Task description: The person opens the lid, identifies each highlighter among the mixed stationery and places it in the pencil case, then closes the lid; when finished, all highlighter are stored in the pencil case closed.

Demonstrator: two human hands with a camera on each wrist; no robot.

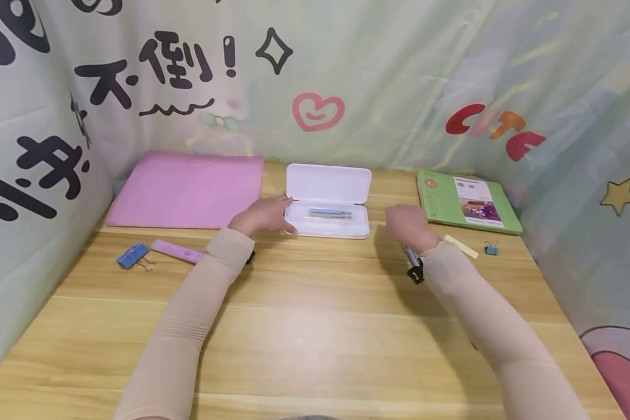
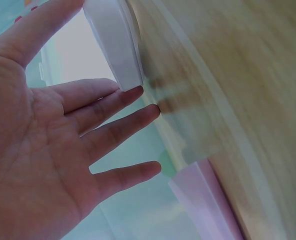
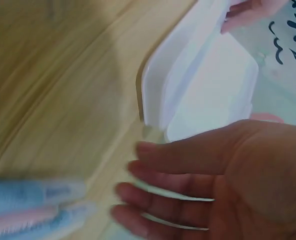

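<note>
Head: case (image 1: 328,185) on table (image 1: 304,341), curtain (image 1: 394,76) behind.

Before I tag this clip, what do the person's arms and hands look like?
Long, pale beige, close-fitting sleeves: left sleeve, right sleeve, both creased, with a paler band at the wrist. Small black wrist devices peek out by the left cuff and right cuff. Left hand and right hand are bare, no gloves visible.
</note>
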